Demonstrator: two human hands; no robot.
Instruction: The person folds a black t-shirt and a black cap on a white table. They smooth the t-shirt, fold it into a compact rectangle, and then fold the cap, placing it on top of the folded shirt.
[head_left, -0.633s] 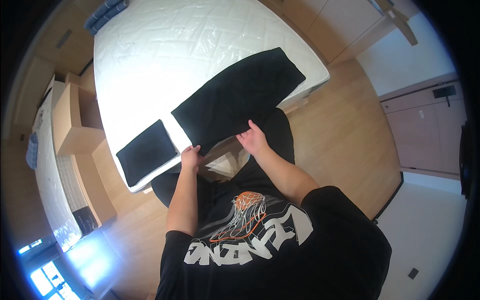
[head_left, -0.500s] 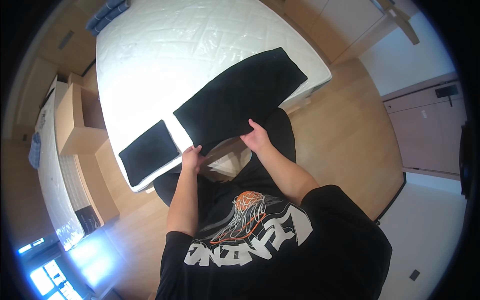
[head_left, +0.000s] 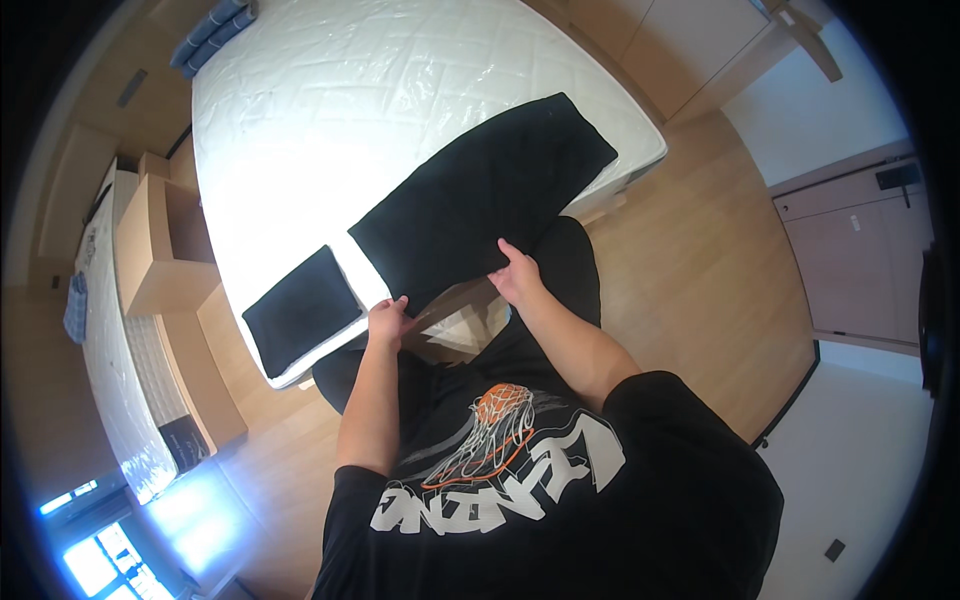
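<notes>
A long black garment (head_left: pixel 490 190), folded into a wide strip, lies slantwise over the near edge of the white mattress (head_left: pixel 300 130); its exact kind I cannot make out. My left hand (head_left: pixel 388 320) is closed on its near left corner, thumb on top. Farther right along the same near edge, my right hand (head_left: pixel 515 277) grips the cloth, thumb above and the other fingers partly hidden underneath. Left of the garment, a smaller black folded cloth (head_left: pixel 302 312) rests flat near the mattress corner, with a strip of white mattress between the two.
Clear plastic wraps the mattress. Rolled blue-grey fabric (head_left: pixel 215 35) sits at its far left. A wooden shelf unit (head_left: pixel 150 245) and another plastic-wrapped mattress (head_left: pixel 115 360) stand to the left. Wooden floor (head_left: pixel 690 270) stretches right toward a pinkish door (head_left: pixel 855 255).
The whole view has shifted very slightly. Both hands keep their hold on the garment's near edge, and the cloth lies almost the same as before.
</notes>
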